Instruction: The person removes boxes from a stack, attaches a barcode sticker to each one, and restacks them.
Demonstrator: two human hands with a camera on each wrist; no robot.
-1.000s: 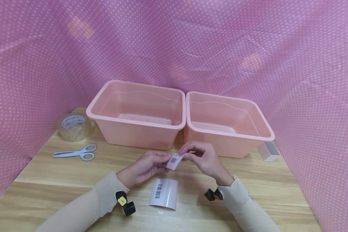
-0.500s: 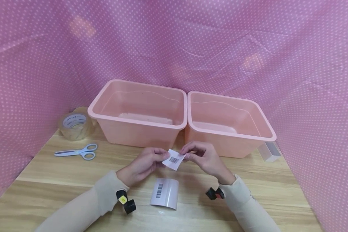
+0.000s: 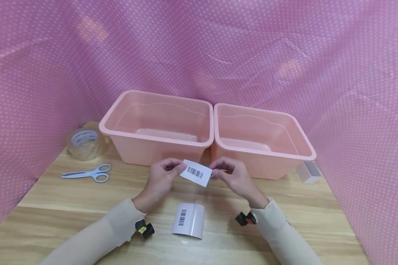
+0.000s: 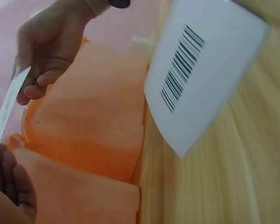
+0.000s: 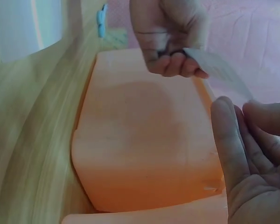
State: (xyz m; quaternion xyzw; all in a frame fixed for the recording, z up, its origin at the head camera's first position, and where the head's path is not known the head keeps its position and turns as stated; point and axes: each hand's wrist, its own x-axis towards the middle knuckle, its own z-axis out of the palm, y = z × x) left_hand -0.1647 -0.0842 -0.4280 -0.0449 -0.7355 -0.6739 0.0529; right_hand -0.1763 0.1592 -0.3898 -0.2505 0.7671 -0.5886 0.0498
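A small white barcode label (image 3: 196, 173) is stretched between both hands, above the table and in front of the bins. My left hand (image 3: 160, 177) pinches its left end between thumb and fingers. At the opposite end, my right hand (image 3: 233, 178) pinches a corner with thumb and forefinger. The printed barcode faces up toward the head camera. Seen edge-on in the left wrist view, the label (image 4: 8, 106) looks thin; in the right wrist view it bows slightly. Below the hands, a larger curved white barcode label (image 3: 188, 221) lies on the table.
Two pink plastic bins (image 3: 156, 139) (image 3: 263, 151) stand side by side at the back. Blue-handled scissors (image 3: 87, 173) and a roll of clear tape (image 3: 85, 144) lie on the left. A small white box (image 3: 308, 173) sits beside the right bin. Pink dotted cloth (image 3: 199, 48) surrounds the table.
The small label has turned from steeply tilted to nearly flat and spread out, its barcode now fully visible. My left hand has moved up and slightly left; the right hand stays nearly in place.
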